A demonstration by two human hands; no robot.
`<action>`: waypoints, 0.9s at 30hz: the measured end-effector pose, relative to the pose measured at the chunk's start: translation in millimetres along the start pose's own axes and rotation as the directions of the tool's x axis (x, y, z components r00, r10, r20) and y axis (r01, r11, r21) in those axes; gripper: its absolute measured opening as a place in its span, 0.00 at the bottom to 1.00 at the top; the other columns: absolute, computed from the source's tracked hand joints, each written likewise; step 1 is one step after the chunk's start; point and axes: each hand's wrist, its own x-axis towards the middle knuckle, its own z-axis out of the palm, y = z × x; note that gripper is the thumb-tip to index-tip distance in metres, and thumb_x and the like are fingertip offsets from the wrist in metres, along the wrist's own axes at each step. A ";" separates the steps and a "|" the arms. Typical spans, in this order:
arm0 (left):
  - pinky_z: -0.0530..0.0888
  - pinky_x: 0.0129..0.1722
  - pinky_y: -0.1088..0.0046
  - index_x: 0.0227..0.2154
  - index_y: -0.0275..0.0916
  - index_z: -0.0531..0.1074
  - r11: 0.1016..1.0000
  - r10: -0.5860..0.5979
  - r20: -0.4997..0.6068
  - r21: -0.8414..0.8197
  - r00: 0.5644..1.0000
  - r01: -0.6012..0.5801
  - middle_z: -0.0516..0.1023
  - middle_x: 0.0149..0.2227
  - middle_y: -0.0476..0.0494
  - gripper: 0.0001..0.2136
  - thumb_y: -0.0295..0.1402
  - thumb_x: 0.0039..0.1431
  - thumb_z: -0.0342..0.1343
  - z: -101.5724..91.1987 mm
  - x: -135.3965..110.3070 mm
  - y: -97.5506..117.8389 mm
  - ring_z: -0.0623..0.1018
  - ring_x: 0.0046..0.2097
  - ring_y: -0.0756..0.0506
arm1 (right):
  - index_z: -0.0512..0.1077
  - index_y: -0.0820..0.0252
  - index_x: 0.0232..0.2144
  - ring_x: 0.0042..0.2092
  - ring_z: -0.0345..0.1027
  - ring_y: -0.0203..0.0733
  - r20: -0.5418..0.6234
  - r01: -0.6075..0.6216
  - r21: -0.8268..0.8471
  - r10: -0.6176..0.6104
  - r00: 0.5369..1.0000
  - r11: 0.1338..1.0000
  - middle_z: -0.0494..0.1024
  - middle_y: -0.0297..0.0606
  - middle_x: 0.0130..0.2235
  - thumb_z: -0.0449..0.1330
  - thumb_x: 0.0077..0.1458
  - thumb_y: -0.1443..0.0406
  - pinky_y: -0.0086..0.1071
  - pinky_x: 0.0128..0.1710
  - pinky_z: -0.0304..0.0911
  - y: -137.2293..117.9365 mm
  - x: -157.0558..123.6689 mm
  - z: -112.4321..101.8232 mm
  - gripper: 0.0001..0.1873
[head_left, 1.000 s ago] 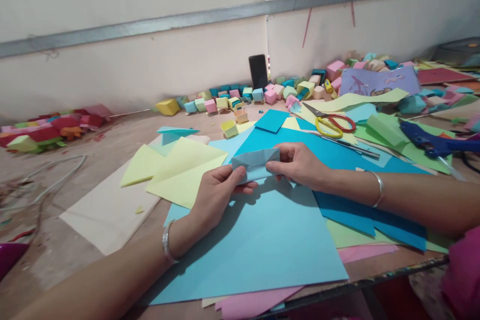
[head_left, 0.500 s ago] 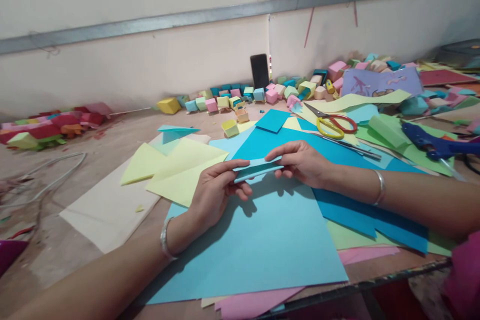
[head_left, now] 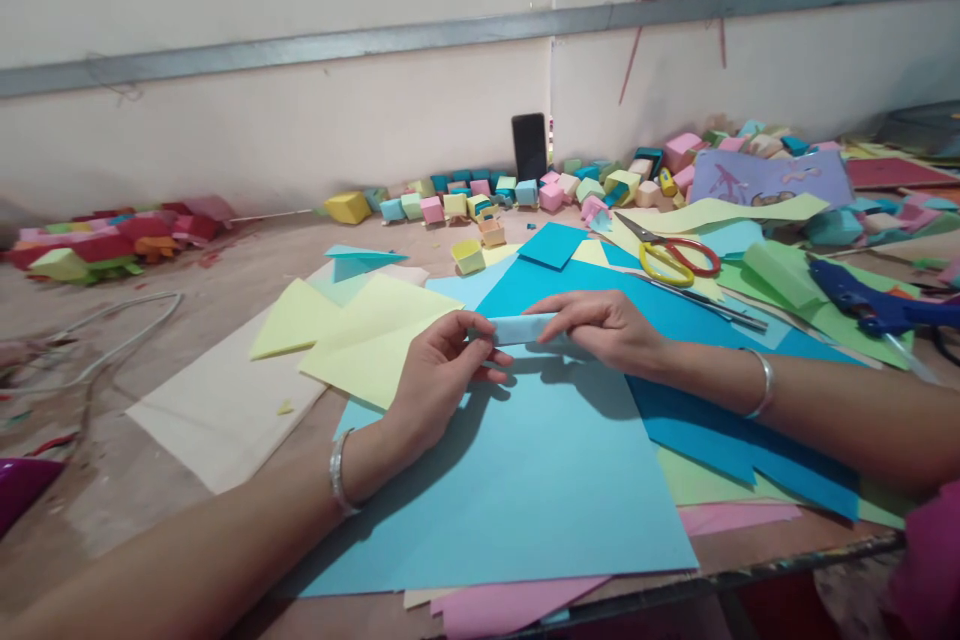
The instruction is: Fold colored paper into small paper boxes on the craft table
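Observation:
A small folded piece of light blue paper (head_left: 519,329) is held flat between both hands, just above a large light blue sheet (head_left: 525,480). My left hand (head_left: 435,382) pinches its left end with thumb and fingers. My right hand (head_left: 600,325) grips its right end, fingers curled over the top. A silver bangle sits on each wrist. Under the right forearm lies a darker blue sheet (head_left: 720,420).
Yellow folded sheets (head_left: 360,330) and a cream sheet (head_left: 217,410) lie to the left. Scissors (head_left: 667,250) and a blue glue gun (head_left: 862,290) lie at the right. Several small coloured paper cubes (head_left: 480,200) and a standing phone (head_left: 529,146) line the wall. White cable (head_left: 97,330) lies far left.
The folded blue piece has been turned and flattened between the hands, from a wider open shape into a narrow strip. Both hands stay in nearly the same place.

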 end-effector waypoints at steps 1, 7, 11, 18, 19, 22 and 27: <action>0.79 0.29 0.72 0.35 0.38 0.69 1.000 0.011 -0.005 0.013 1.000 -0.011 0.76 0.27 0.49 0.09 0.33 0.51 0.61 0.5 -0.4 0.1 0.80 0.31 0.46 | 0.78 0.55 0.28 0.50 0.70 0.44 -0.001 0.006 0.018 -0.006 1.000 1.000 0.78 0.35 0.47 0.53 0.47 0.72 0.41 0.50 0.66 -2.2 -0.7 -0.7 0.14; 0.78 0.33 0.72 0.41 0.39 0.70 0.990 0.103 0.002 0.101 0.995 -0.103 0.78 0.32 0.49 0.13 0.33 0.51 0.60 -0.7 -0.7 -0.3 0.80 0.34 0.47 | 0.71 0.57 0.44 0.44 0.73 0.41 0.002 -0.080 0.017 0.080 0.997 0.997 0.79 0.40 0.45 0.54 0.60 0.57 0.35 0.41 0.67 -11.3 0.7 2.5 0.15; 0.75 0.35 0.73 0.40 0.39 0.75 0.953 0.146 -0.024 0.271 0.989 -0.134 0.79 0.33 0.47 0.12 0.30 0.49 0.60 -3.7 -0.1 -2.9 0.79 0.35 0.46 | 0.76 0.57 0.37 0.39 0.72 0.39 0.144 0.076 -0.369 -0.024 0.989 0.926 0.80 0.38 0.38 0.53 0.61 0.56 0.31 0.37 0.63 -6.1 -0.5 5.4 0.15; 0.70 0.36 0.70 0.36 0.45 0.79 0.768 0.331 0.069 0.560 0.941 -0.311 0.81 0.35 0.48 0.10 0.29 0.49 0.60 -6.9 0.7 -6.0 0.75 0.33 0.46 | 0.74 0.59 0.46 0.38 0.71 0.43 0.273 0.372 -0.805 -0.268 0.924 0.463 0.81 0.43 0.40 0.47 0.64 0.66 0.36 0.35 0.57 2.5 -11.2 5.7 0.17; 0.70 0.36 0.70 0.35 0.45 0.79 0.729 0.350 0.098 0.596 0.931 -0.337 0.81 0.34 0.48 0.10 0.28 0.49 0.60 -7.0 1.5 -6.6 0.75 0.33 0.45 | 0.74 0.59 0.46 0.38 0.70 0.43 0.305 0.398 -0.818 -0.274 0.912 0.415 0.80 0.43 0.40 0.46 0.64 0.66 0.36 0.35 0.56 3.3 -11.6 5.7 0.17; 0.69 0.37 0.69 0.33 0.44 0.79 0.679 0.325 0.190 0.635 0.926 -0.368 0.80 0.32 0.47 0.11 0.24 0.47 0.58 -7.1 4.6 -8.1 0.75 0.35 0.44 | 0.74 0.60 0.44 0.38 0.70 0.43 0.377 0.445 -0.815 -0.243 0.894 0.370 0.80 0.44 0.39 0.48 0.64 0.67 0.36 0.35 0.56 7.1 -10.7 6.2 0.15; 0.69 0.34 0.72 0.33 0.43 0.79 0.761 0.321 0.161 0.542 0.933 -0.356 0.81 0.32 0.47 0.10 0.25 0.48 0.59 -8.8 5.9 -5.6 0.75 0.32 0.47 | 0.73 0.60 0.36 0.37 0.70 0.43 0.282 0.341 -0.732 -0.193 0.940 0.591 0.79 0.43 0.36 0.51 0.61 0.67 0.34 0.36 0.60 9.6 -8.9 5.8 0.10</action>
